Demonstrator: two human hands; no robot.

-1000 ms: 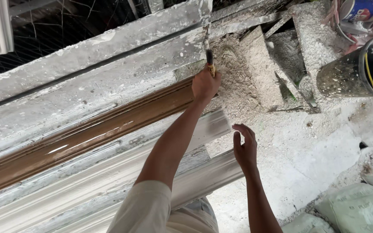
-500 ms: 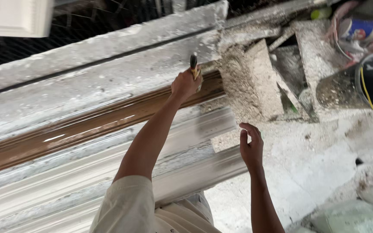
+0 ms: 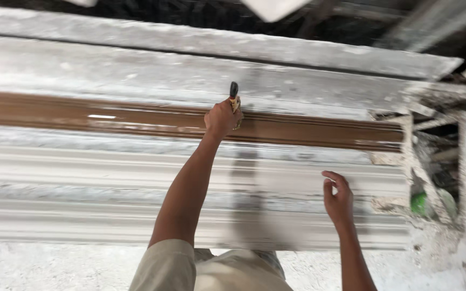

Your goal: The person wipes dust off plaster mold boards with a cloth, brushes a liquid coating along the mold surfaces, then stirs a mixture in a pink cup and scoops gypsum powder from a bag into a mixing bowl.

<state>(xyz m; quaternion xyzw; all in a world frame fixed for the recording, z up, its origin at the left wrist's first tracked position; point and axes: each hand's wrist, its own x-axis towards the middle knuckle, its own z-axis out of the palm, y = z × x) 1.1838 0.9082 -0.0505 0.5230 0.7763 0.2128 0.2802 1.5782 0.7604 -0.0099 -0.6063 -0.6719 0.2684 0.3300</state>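
Observation:
My left hand (image 3: 221, 118) is stretched forward and closed around a small tool (image 3: 234, 96) with a dark handle and a yellowish band. The tool's lower end rests on a long glossy brown moulded strip (image 3: 109, 118) that runs left to right. What the tool's tip is stays hidden behind my fingers. My right hand (image 3: 338, 199) hovers with its fingers apart and nothing in it, just over the white ribbed plaster moulding (image 3: 82, 178) in front of the brown strip.
Grey plaster-caked boards (image 3: 136, 70) lie beyond the brown strip. At the right end is a rough broken frame with rubble (image 3: 432, 161) and a green object (image 3: 418, 203). The floor below is white with plaster dust (image 3: 55, 267).
My left hand with the tool has slid left along the brown strip, away from the rubble end. The right hand has followed, still empty with fingers apart.

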